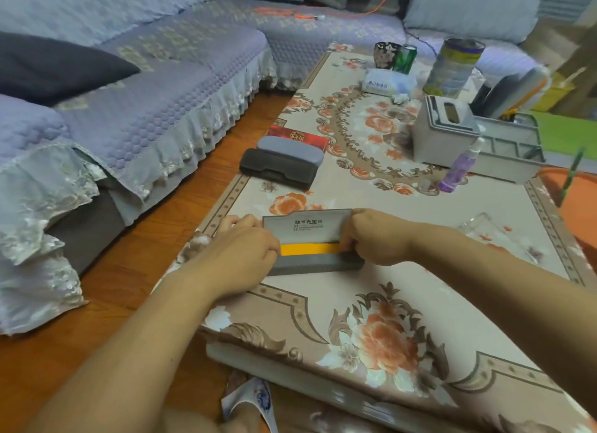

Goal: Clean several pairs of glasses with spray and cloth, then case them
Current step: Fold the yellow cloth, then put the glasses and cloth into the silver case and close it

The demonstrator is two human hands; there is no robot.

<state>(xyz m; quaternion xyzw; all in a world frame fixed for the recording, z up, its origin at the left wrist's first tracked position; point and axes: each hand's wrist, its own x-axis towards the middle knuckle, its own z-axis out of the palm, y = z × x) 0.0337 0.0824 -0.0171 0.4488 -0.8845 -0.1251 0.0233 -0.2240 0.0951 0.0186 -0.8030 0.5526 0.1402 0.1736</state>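
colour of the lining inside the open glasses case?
Yellow-orange lining, seen in the head view.

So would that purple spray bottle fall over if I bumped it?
Probably. The tall, narrow purple spray bottle stands upright on a small base on the floral tablecloth, so a nudge near its white top could tip it. It looks like light plastic, so it would likely roll rather than break.

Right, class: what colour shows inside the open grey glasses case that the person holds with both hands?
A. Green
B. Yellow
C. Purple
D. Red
B: a yellow strip shows inside the open grey case, between the left hand and the right hand.
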